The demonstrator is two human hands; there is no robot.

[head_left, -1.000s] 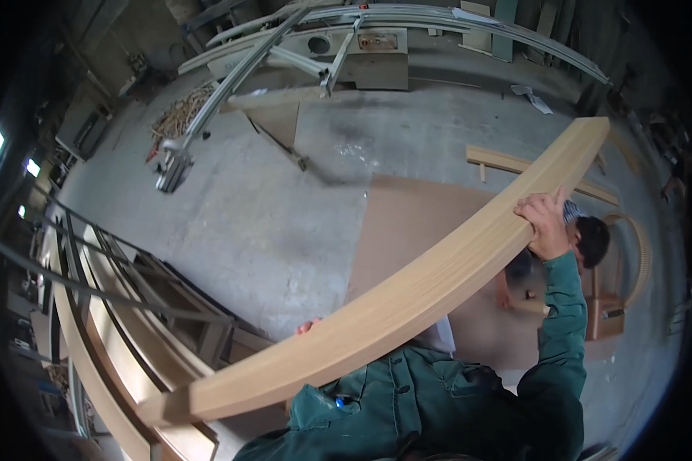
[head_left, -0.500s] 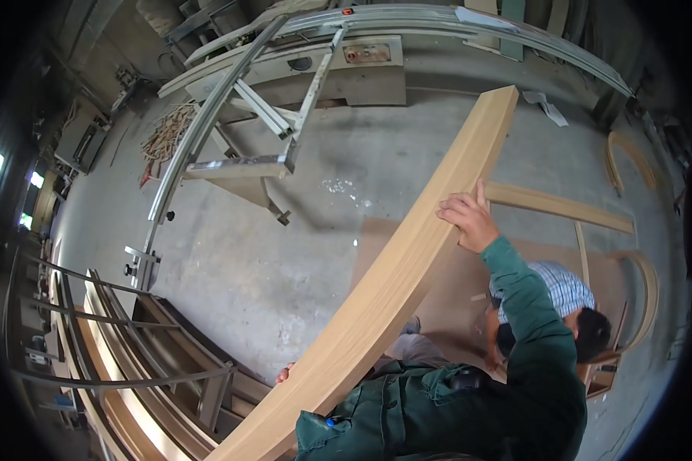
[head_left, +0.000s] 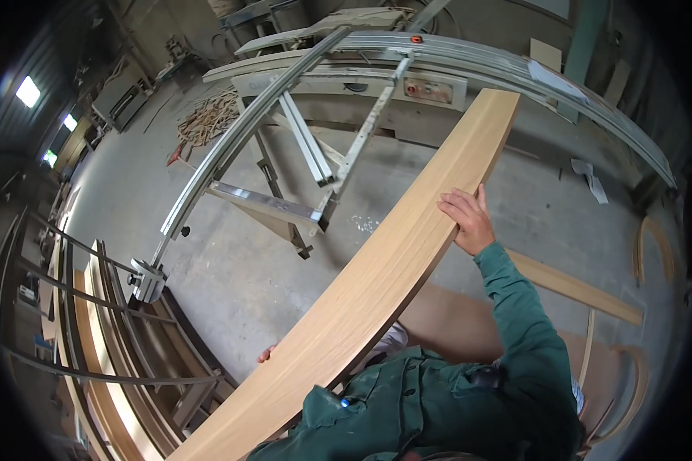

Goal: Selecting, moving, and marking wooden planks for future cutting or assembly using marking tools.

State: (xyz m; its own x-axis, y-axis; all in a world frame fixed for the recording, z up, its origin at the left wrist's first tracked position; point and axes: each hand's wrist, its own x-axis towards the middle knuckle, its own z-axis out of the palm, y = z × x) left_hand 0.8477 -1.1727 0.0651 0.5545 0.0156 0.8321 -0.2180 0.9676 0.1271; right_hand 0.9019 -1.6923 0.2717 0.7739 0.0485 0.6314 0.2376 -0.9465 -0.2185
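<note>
A long, pale wooden plank [head_left: 384, 269] runs aslant in front of me, from the lower left up to the upper right. My right hand [head_left: 473, 224] grips its near right edge, with the fingers over the top face and the thumb up. Of my left hand [head_left: 266, 353] only the fingertips show, curled round the plank's far edge lower down; the palm and arm are hidden beneath the wood. The plank's lower end leaves the picture past my green jacket [head_left: 384, 399].
A sliding table saw [head_left: 430, 91] with a metal frame and rails [head_left: 246, 134] stands ahead. Wood strips fill a metal rack [head_left: 123, 379] at left, and offcuts [head_left: 207, 119] lie behind. Another board [head_left: 577, 288] and curved wooden pieces [head_left: 655, 250] lie at right. A co-worker is mostly hidden at lower right.
My view has swung, so the saw appears lower and further right. The plank's top face shows wider, while both hands keep hold. The co-worker has nearly gone from sight behind my arm.
</note>
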